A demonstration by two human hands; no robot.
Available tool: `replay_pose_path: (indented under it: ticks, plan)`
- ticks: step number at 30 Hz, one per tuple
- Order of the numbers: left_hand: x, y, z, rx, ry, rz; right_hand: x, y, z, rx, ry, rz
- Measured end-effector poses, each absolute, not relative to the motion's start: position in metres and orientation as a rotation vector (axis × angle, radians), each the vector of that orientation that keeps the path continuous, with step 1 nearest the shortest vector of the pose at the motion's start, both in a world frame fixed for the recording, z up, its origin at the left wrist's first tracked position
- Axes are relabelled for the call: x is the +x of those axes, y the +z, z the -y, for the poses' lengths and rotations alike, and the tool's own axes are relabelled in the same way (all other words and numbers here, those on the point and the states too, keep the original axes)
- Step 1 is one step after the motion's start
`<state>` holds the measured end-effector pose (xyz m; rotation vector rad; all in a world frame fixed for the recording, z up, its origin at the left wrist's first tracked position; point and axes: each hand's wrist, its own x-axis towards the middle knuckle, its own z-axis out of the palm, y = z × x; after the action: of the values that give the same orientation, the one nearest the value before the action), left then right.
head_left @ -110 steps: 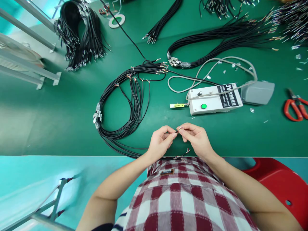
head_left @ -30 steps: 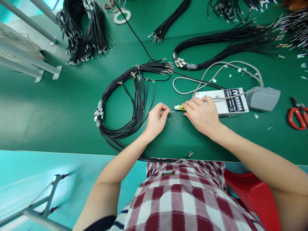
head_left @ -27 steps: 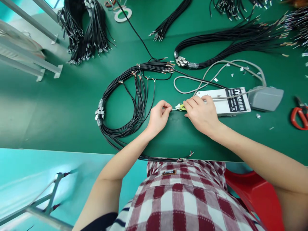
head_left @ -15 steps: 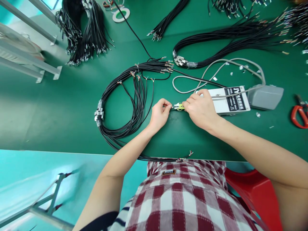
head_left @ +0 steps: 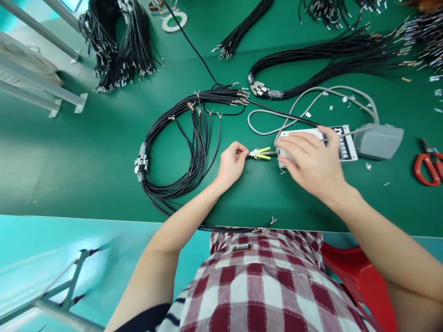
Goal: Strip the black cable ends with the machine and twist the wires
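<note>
My left hand point(head_left: 233, 163) is closed in a pinch on a thin wire end, mostly hidden by the fingertips. Just right of those fingertips is a small clip point(head_left: 260, 153) with yellow-green handles, at the end of a short rod from the white box point(head_left: 304, 133). Over the left part of that box is my right hand point(head_left: 313, 161), its fingers stretched out and apart, holding nothing; whether it touches the box I cannot tell. A coiled bundle of black cables point(head_left: 147, 143) with stripped ends lies left of my left hand.
On the green table point(head_left: 86, 180) lie a looped grey cord point(head_left: 252, 121), a grey block point(head_left: 380, 140) and red-handled cutters point(head_left: 427, 168). More black cable bundles point(head_left: 287, 60) lie at the back, beside a white tape roll point(head_left: 174, 21). Grey metal bars point(head_left: 44, 85) stand at left.
My right hand has let go of the clip's handles and moved right over the white box, its fingers spreading. The clip's yellow-green handles now show apart. My left hand has hardly moved.
</note>
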<state>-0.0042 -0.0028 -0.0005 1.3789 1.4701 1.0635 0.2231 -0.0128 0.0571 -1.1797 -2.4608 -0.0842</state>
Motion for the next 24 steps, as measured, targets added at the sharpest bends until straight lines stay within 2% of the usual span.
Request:
replay_pose_path:
  ticks: [3, 7, 16, 21, 24]
  plan:
    - [-0.004, 0.002, 0.003, 1.358, 1.046, -1.472, 0.250, 0.048, 0.043, -1.323, -0.105, 2.177]
    - [-0.003, 0.002, 0.003, 1.362, 1.046, -1.481, 0.257, 0.028, 0.070, -1.367, -0.108, 2.114]
    - [-0.018, 0.004, 0.010, 1.439, 1.034, -1.537, 0.253, 0.012, 0.061, -1.335, -0.266, 2.036]
    - [-0.033, 0.001, 0.012, 1.271, 1.157, -1.448, 0.247, 0.017, 0.067, -1.333, -0.184, 1.973]
    - [-0.067, 0.012, -0.010, 1.257, 1.384, -1.453, 0.239, 0.015, 0.080, -1.322, -0.108, 1.942]
